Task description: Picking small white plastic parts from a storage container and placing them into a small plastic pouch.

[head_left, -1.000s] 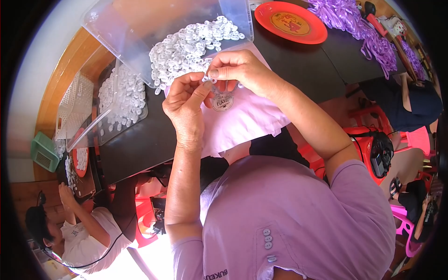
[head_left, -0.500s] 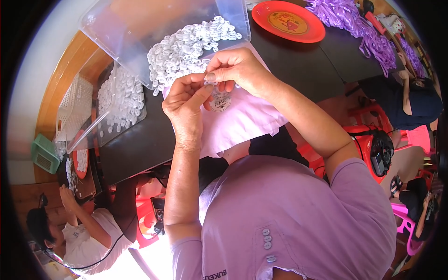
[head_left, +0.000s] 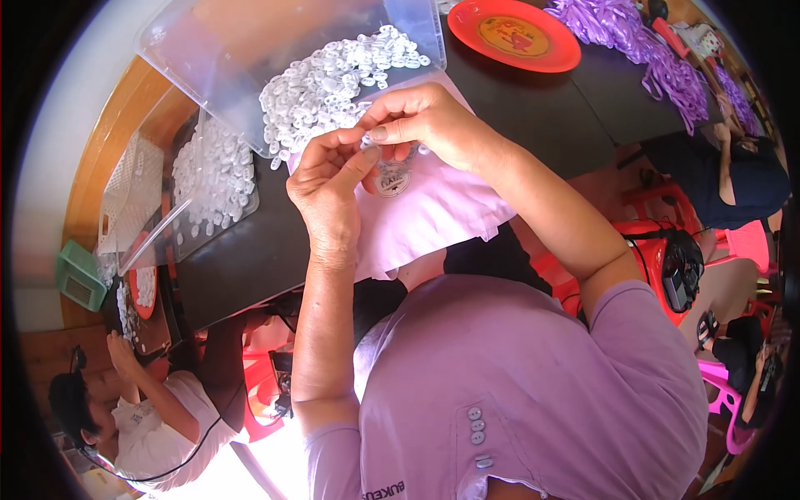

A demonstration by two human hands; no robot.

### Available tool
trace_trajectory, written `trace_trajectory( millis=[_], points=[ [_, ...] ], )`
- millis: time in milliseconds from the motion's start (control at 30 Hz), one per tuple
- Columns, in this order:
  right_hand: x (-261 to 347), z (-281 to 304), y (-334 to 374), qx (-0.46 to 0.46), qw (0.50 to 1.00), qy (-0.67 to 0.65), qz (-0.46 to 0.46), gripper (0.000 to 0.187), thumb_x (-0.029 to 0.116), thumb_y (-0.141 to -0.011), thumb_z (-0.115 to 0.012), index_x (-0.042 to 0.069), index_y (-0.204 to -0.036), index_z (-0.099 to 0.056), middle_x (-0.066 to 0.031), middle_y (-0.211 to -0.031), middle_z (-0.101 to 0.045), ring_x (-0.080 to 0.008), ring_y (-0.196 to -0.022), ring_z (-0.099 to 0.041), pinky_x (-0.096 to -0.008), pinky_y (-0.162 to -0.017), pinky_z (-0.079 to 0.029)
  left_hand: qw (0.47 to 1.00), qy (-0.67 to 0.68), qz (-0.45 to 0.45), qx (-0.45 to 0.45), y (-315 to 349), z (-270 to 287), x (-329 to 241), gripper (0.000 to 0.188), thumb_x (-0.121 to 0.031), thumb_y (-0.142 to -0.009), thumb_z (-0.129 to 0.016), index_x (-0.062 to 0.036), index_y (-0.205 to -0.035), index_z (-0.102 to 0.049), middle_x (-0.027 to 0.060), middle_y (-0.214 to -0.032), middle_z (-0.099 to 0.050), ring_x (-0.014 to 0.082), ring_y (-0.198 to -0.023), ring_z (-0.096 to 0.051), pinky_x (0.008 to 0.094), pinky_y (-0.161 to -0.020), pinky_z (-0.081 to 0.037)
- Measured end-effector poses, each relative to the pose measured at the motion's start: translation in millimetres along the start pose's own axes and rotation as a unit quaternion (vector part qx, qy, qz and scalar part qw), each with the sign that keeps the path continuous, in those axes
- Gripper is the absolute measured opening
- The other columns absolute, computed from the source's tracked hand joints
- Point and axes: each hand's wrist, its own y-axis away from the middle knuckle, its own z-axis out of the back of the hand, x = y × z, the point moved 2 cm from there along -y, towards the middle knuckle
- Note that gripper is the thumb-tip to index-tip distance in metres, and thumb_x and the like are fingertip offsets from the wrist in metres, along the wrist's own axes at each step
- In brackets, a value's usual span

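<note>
My left hand (head_left: 329, 179) and my right hand (head_left: 429, 125) meet fingertip to fingertip over a pink cloth (head_left: 433, 200). Both are closed in a pinch on a small white plastic piece (head_left: 366, 140), mostly covered by the fingers. A round printed emblem (head_left: 392, 180) shows on the cloth under my hands. Just beyond my fingertips, a heap of small white oval plastic pieces (head_left: 321, 87) spills toward the near edge of a clear plastic bin (head_left: 200, 46). One loose white piece (head_left: 423, 150) lies on the cloth below my right hand.
A second clear container holds more white pieces (head_left: 218, 171) on the dark table (head_left: 242, 275) at left. A red plate (head_left: 550, 50) and bundled purple ribbon (head_left: 667, 75) lie at the far right. One person (head_left: 167, 408) sits at lower left, others at right. A green basket (head_left: 82, 277) stands far left.
Both hands have shifted very slightly left, still pinched together. Otherwise the scene looks the same.
</note>
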Motion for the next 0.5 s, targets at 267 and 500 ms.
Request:
trace_trajectory(
  millis=[267, 500],
  points=[
    [-2.3, 3.1, -1.0, -0.001, 1.0, -0.008, -0.019, 0.013, 0.014, -0.087, -0.068, 0.002, -0.093, -0.068, -0.0025, -0.08, -0.066, -0.0092, -0.067, -0.06, -0.0228, -0.06, -0.047, 0.997, -0.075, -0.031, 0.014, 2.5, -6.3, -4.9, 0.029, 0.011, -0.075, -0.073, 0.0021, -0.101, -0.064, 0.0018, -0.078, -0.063, 0.0063, -0.068, -0.057, 0.0196, -0.052, -0.046],
    [-0.5, 1.7, -0.1, 0.023, 0.997, 0.042, -0.056, 0.018, 0.022, -0.087, -0.069, 0.004, -0.087, -0.066, -0.0009, -0.073, -0.062, -0.01, -0.066, -0.06, -0.0225, -0.058, -0.045, 0.998, -0.068, -0.01, 0.003, 3.0, -2.8, -5.1, 0.03, 0.012, -0.073, -0.073, 0.0035, -0.1, -0.063, 0.003, -0.078, -0.062, 0.0071, -0.068, -0.056, 0.0201, -0.054, -0.046]
  ],
)
